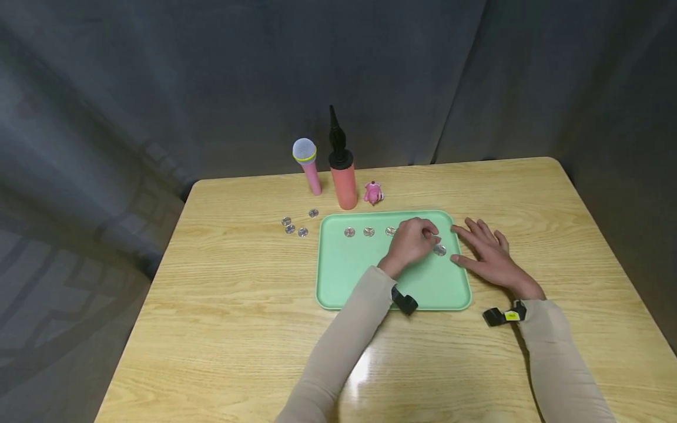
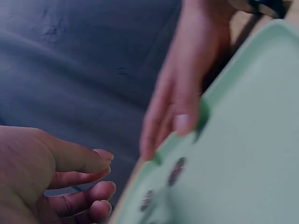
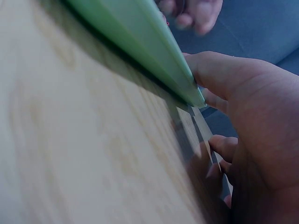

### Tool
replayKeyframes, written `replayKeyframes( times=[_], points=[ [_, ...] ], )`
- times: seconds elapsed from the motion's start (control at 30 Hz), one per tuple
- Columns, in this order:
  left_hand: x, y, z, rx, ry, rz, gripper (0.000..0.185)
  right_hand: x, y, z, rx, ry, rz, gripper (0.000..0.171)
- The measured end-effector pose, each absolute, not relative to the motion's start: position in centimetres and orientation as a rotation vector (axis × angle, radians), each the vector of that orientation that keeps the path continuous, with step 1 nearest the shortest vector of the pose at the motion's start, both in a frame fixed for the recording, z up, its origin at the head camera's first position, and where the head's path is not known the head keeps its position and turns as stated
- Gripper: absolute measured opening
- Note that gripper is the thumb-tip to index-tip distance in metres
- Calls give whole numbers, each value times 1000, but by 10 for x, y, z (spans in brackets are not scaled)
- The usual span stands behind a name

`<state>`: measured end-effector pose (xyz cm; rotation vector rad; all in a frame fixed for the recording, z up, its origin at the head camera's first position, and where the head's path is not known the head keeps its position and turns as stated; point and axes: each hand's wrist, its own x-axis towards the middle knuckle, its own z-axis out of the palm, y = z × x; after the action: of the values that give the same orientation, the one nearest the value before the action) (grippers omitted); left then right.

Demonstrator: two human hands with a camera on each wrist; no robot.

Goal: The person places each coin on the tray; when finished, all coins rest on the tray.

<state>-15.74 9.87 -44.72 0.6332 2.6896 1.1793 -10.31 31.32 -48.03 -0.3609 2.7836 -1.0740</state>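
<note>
— Hands first: where are they?

— My left hand (image 1: 414,242) hangs over the far right part of the tray (image 1: 370,282), fingers curled. Its fingertips are bunched above a coin, but I cannot tell whether that grip is pinching it or holding nothing. My right hand (image 1: 489,254) lies flat on the counter (image 1: 238,305), fingers straight and spread, grip apart; its thumb touches the tray's right rim.

— Coins?

— Three coins (image 1: 368,232) sit in a row along the tray's far side, left of my left hand. One more coin (image 1: 439,250) lies just right of that hand, near the rim. Four loose coins (image 1: 296,225) lie on the counter, left of the tray.

— Behind the tray?

— A microphone (image 1: 307,165), a pump (image 1: 342,170) and a pink toy (image 1: 372,192), all upright, near the tray's far edge.
</note>
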Motion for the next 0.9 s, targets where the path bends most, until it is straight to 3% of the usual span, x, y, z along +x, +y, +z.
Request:
replayKeyframes(
  times=[0.27, 0.9],
  points=[
    [-165, 70, -432, 568, 2686, 1328, 9, -104, 314, -483, -355, 2784, -1097, 71],
    [-172, -11, -437, 509, 2717, 1538, 11, -104, 314, -483, -380, 2794, -1075, 71]
  ],
)
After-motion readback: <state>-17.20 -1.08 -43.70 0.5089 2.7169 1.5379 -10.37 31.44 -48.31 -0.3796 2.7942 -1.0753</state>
